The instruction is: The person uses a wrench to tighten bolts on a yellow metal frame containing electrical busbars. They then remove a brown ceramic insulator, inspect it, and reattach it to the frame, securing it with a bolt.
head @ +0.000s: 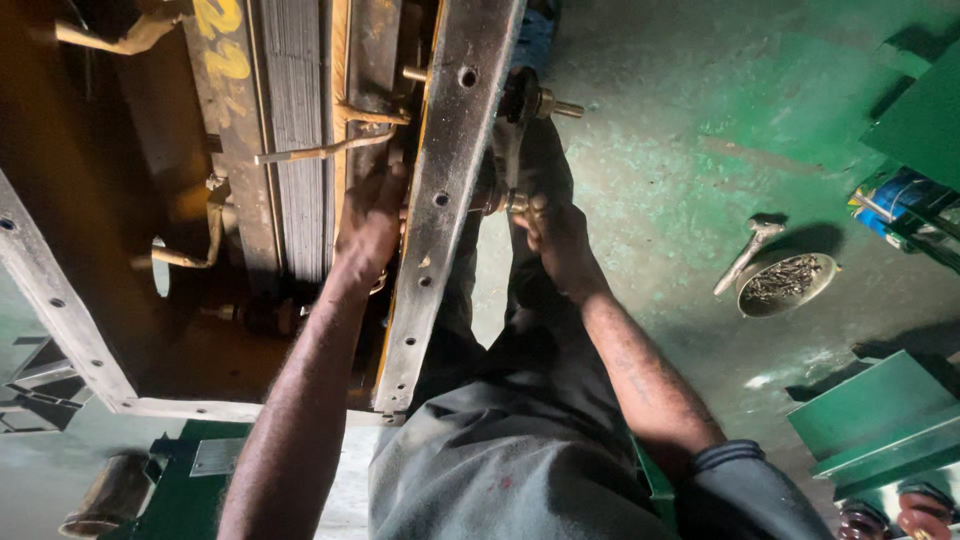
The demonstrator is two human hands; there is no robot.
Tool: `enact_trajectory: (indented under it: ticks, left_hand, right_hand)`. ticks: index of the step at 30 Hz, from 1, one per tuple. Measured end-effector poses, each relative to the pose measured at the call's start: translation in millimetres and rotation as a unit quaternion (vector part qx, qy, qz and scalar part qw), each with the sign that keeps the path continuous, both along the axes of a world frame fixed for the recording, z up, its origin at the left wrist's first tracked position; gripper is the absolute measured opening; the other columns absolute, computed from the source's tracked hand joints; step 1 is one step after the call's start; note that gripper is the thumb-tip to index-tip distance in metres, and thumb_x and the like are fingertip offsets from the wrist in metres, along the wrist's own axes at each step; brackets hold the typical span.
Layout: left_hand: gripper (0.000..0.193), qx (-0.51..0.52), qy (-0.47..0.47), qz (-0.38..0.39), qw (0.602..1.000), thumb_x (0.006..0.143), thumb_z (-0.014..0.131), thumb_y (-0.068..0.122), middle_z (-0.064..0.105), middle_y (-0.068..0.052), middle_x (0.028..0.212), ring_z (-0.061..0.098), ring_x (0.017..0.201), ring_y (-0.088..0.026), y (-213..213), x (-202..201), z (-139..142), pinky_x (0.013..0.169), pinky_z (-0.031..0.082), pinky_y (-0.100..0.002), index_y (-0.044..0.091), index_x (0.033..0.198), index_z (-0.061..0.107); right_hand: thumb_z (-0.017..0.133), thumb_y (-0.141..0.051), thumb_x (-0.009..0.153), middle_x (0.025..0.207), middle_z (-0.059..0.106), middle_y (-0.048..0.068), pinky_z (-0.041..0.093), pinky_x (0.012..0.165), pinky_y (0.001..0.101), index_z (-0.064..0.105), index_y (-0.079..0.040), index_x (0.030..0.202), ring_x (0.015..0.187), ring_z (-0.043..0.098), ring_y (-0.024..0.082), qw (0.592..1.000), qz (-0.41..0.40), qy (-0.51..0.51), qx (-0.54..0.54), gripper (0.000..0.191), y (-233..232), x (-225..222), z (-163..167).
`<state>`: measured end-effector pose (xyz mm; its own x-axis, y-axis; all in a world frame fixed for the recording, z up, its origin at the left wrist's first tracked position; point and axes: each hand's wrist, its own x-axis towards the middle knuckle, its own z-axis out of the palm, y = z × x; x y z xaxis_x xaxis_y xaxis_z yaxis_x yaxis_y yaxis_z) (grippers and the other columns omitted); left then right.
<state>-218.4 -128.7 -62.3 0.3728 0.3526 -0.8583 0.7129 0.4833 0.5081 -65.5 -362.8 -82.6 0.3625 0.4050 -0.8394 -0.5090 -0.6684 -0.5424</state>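
A grey steel angle bar with several holes runs along the side of a large frame that clamps a stack of thin metal sheets. My left hand reaches inside the frame and presses against the bar's inner face, its fingertips hidden behind the bar. On the outer side, my right hand pinches the nut end of a brass-coloured bolt that passes through the bar. A second bolt with a nut sticks out higher up the bar.
A round metal bowl of small screws sits on the green floor to the right, with a hammer beside it. Green metal panels lie at the lower right. My dark trousers fill the bottom centre.
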Motion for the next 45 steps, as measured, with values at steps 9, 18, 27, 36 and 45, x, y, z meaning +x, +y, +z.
enact_trajectory:
  ticks: [9,18,27,36,45]
  left_hand:
    - [0.075,-0.145,-0.087,0.123,0.978,0.1,0.04,0.061,0.066,-0.023,0.131,0.064,0.119,-0.03,-4,10,20,0.103,0.051,-0.046,0.004,0.147,0.053]
    - [0.08,-0.083,-0.063,0.071,0.992,0.098,0.038,0.069,0.068,-0.015,0.131,0.068,0.118,-0.02,-8,5,3,0.096,0.058,-0.038,0.006,0.145,0.054]
    - [0.074,-0.127,-0.133,0.135,0.974,0.104,0.043,0.065,0.072,-0.012,0.104,0.069,0.09,-0.018,-15,5,5,0.075,0.059,-0.034,-0.001,0.131,0.063]
    - [0.057,-0.118,-0.139,0.145,0.972,0.1,0.052,0.052,0.071,-0.009,0.102,0.068,0.089,-0.016,-21,-11,2,0.074,0.059,-0.032,0.004,0.128,0.062]
    - [0.05,-0.09,-0.185,0.214,0.955,0.098,0.062,0.016,0.06,-0.01,0.142,0.058,0.128,-0.019,-51,-42,-38,0.108,0.047,-0.032,0.0,0.144,0.054]
  right_hand:
    - [0.045,-0.041,0.108,0.098,0.068,0.003,0.06,0.093,0.0422,0.061,-0.006,0.107,0.087,0.069,0.012,0.993,-0.061,0.053,0.085,0.038,-25,-1,-35]
    - [0.051,-0.046,0.12,0.067,0.051,0.01,0.066,0.083,0.0471,0.054,-0.001,0.087,0.053,0.051,0.024,0.989,-0.104,0.102,0.038,0.056,-32,-5,-53]
    - [0.049,-0.039,0.115,0.066,0.041,-0.003,0.061,0.107,0.0549,0.048,-0.01,0.085,0.055,0.042,0.011,0.984,-0.115,0.066,0.116,0.042,-21,-9,-17]
    - [0.054,-0.028,0.109,0.108,0.067,0.018,0.057,0.089,0.0522,0.062,0.002,0.12,0.099,0.067,0.036,0.921,0.214,-0.32,0.054,0.033,18,18,38]
    - [0.081,-0.038,0.079,0.127,0.063,0.022,0.051,0.095,0.0506,0.062,-0.004,0.129,0.116,0.059,0.043,0.843,0.374,-0.381,0.067,0.063,81,4,29]
